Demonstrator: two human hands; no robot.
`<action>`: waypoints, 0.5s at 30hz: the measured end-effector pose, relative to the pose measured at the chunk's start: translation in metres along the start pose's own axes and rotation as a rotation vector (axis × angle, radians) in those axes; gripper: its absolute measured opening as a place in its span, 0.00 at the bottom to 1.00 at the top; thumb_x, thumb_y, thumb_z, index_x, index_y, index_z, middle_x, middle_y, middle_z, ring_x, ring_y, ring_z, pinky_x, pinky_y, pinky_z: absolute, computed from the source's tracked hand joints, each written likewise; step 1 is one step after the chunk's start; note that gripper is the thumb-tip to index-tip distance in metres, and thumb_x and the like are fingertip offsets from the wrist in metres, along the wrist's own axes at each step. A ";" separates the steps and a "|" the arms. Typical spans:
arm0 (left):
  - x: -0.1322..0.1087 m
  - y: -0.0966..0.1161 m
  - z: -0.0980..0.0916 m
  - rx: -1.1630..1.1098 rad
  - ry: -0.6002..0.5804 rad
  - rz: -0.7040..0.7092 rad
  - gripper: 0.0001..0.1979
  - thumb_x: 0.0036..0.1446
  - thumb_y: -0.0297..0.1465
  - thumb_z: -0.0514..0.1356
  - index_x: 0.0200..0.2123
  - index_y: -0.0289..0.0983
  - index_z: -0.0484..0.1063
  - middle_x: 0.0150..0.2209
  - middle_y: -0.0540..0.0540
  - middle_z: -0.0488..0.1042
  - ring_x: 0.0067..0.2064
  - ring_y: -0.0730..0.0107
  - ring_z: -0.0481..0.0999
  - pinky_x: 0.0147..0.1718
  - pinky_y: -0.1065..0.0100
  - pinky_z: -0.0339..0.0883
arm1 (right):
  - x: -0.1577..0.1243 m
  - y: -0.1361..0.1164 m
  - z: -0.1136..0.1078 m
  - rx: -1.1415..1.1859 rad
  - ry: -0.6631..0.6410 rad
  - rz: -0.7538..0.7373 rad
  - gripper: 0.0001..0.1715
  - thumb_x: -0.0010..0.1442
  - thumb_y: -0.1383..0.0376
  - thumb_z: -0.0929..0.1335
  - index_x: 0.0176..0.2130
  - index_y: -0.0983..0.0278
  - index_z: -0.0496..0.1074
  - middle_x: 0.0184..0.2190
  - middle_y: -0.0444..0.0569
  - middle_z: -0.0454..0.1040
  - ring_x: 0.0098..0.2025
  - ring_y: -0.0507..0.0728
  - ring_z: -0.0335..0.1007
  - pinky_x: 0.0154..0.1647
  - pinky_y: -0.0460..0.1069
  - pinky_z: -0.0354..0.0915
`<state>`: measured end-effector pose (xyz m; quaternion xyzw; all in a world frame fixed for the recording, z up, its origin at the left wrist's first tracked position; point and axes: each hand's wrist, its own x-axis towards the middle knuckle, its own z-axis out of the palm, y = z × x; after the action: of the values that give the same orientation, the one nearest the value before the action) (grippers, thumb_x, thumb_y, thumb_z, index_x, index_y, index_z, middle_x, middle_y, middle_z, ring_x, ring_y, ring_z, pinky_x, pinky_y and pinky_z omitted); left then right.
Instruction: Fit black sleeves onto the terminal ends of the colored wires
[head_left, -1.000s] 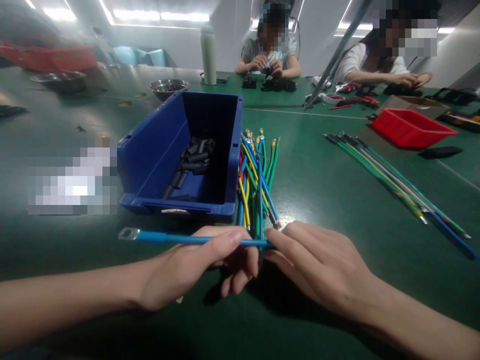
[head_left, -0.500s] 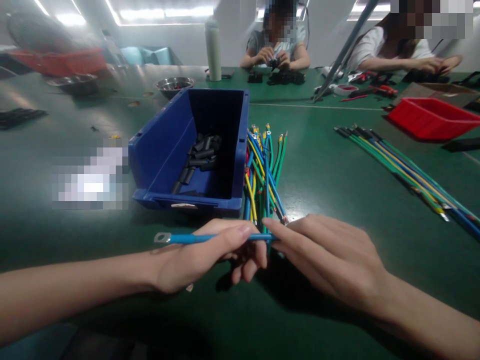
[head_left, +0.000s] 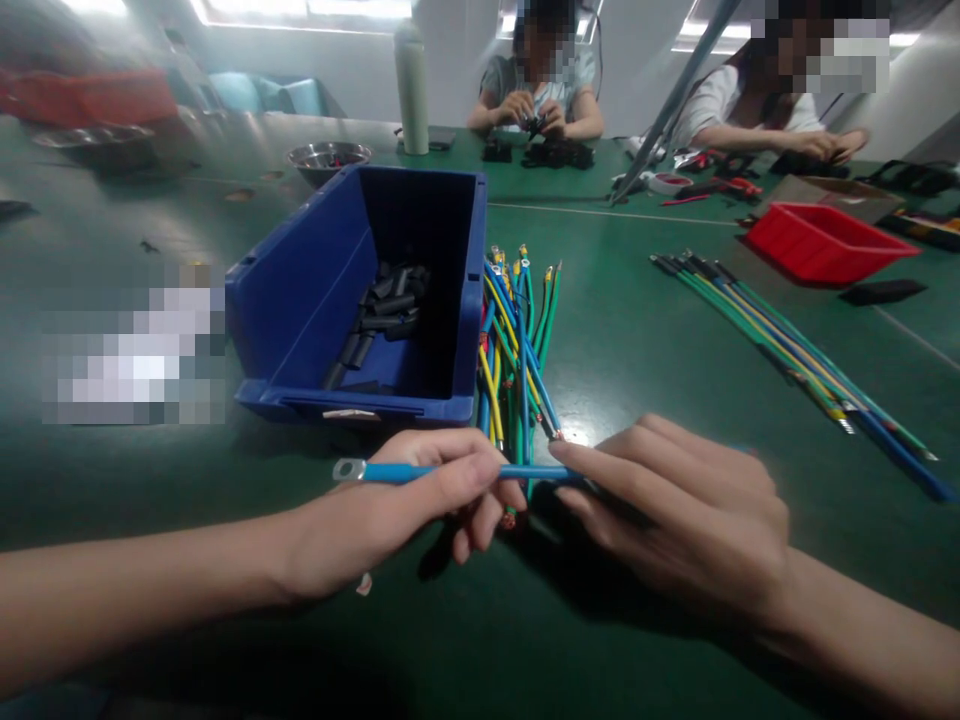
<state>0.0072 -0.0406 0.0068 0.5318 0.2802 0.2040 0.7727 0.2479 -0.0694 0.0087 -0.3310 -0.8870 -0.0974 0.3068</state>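
A blue wire [head_left: 409, 472] with a metal ring lug at its left end lies level just above the green table. My left hand [head_left: 397, 510] pinches it near the middle, thumb on top. My right hand [head_left: 675, 510] grips the wire's right part, fingers curled over it, and hides that end. Behind the hands lies a bundle of blue, yellow and green wires [head_left: 517, 340] with lugs. A blue bin [head_left: 300, 310] holding short black tubes [head_left: 379, 320] stands to the left of the bundle.
A second row of coloured wires [head_left: 795, 340] lies at the right, with a red tray [head_left: 825, 245] beyond it. Two other people work at the far side of the table. A steel bowl [head_left: 328, 157] and a pale bottle [head_left: 411, 85] stand at the back.
The wire has slid to the right through my left hand, so less of its lug end sticks out. My right hand has moved right with it.
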 end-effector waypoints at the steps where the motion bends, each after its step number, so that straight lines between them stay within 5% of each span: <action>1: 0.001 0.000 0.002 0.007 0.022 -0.004 0.19 0.68 0.44 0.56 0.39 0.32 0.72 0.28 0.50 0.71 0.28 0.76 0.68 0.29 0.74 0.62 | -0.001 0.001 0.001 -0.009 -0.021 0.001 0.08 0.64 0.68 0.70 0.44 0.67 0.73 0.26 0.44 0.73 0.25 0.50 0.65 0.24 0.47 0.60; 7: 0.002 0.002 0.003 0.021 0.017 -0.063 0.21 0.64 0.48 0.60 0.38 0.33 0.73 0.27 0.51 0.71 0.27 0.76 0.68 0.29 0.74 0.63 | -0.007 0.000 0.003 -0.005 -0.106 -0.038 0.19 0.69 0.74 0.59 0.56 0.66 0.68 0.28 0.42 0.72 0.25 0.48 0.65 0.24 0.45 0.57; 11: -0.002 -0.001 -0.004 -0.127 -0.011 -0.035 0.23 0.67 0.49 0.55 0.41 0.34 0.76 0.34 0.46 0.75 0.32 0.72 0.72 0.32 0.73 0.66 | -0.003 0.001 0.002 -0.054 -0.078 -0.012 0.12 0.70 0.73 0.60 0.49 0.66 0.70 0.24 0.41 0.69 0.23 0.48 0.61 0.23 0.45 0.56; 15: -0.003 0.001 -0.002 -0.298 0.053 -0.025 0.27 0.62 0.52 0.59 0.30 0.31 0.75 0.29 0.45 0.73 0.30 0.70 0.71 0.30 0.71 0.66 | -0.002 0.002 0.003 -0.041 -0.057 0.038 0.11 0.66 0.75 0.64 0.47 0.68 0.70 0.27 0.44 0.73 0.26 0.49 0.65 0.26 0.46 0.58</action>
<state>0.0036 -0.0408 0.0074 0.4022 0.2735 0.2476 0.8379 0.2494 -0.0676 0.0052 -0.3567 -0.8867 -0.1004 0.2764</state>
